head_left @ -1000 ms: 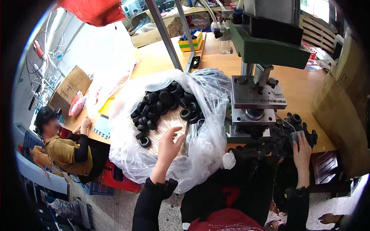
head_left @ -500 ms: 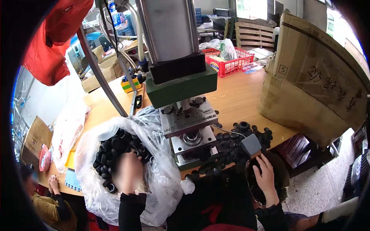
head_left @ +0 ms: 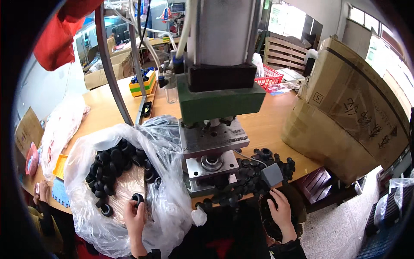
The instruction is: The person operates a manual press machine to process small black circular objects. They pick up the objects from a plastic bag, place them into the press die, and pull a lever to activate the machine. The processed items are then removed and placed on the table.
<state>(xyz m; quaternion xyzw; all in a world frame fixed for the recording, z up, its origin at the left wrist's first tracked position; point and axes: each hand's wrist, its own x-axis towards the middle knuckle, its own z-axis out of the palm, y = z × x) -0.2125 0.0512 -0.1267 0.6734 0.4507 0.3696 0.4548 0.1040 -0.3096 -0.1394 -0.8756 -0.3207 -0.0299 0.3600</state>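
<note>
Over the near part of an open clear plastic bag (head_left: pixel 88 149), my left hand (head_left: pixel 134 219) pinches a round black rubber cap (head_left: pixel 137 198) between thumb and fingers. A heap of similar black caps (head_left: pixel 113 162) lies in the bag just beyond it. My right hand (head_left: pixel 281 212), its fingers stretched out and holding nothing, is by the table's near edge. Its fingertips are close to a grey box-shaped piece with a cable (head_left: pixel 272 175); whether they touch it I cannot tell. Between the hands stands a press with a green block (head_left: pixel 221 101) above a steel die (head_left: pixel 212 163).
Flat black rubber pieces (head_left: pixel 248 176) lie scattered right of the press. Under my right hand is a dark open container (head_left: pixel 298 205). A large cardboard box (head_left: pixel 345 108) stands at right, and a red basket (head_left: pixel 271 77) behind. Another person's hands (head_left: pixel 42 191) are at far left.
My left hand has come back from the heap of caps toward me, and a black cap now shows in its fingers. My right hand stays near the grey piece. The whole view has shifted.
</note>
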